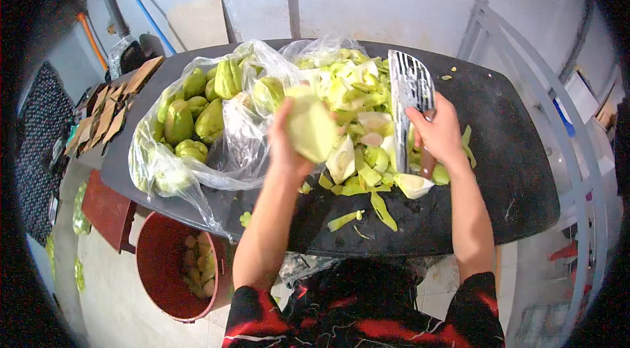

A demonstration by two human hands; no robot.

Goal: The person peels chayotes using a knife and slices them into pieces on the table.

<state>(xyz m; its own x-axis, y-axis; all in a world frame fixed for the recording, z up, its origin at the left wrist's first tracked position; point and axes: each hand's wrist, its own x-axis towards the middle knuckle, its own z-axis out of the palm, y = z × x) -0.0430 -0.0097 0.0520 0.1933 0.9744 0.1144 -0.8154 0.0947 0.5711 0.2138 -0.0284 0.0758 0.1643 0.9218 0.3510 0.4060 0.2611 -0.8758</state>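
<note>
My left hand (286, 148) is closed around a pale green, peeled chayote (311, 126), held up over the table with a flat face showing. In my right hand (438, 130) is a broad-bladed cleaver (411, 88), gripped by its brown handle with the blade raised. Its blade carries black-and-white streaks that could be a pattern or reflections. Below and between the hands lies a heap of chayote peelings and cut pieces (354, 95). A pale cut chunk (413, 185) rests near the cleaver's lower end. Whole green chayotes (210, 119) sit in a clear plastic bag (239, 164) left of my left hand.
The dark table (505, 151) has rounded corners. A reddish bucket (147, 276) holding pale pieces stands on the floor at left, near a red-brown stool (108, 207). Grey metal railing (558, 98) rises at right. Flattened cardboard (105, 115) lies beyond the table's left end.
</note>
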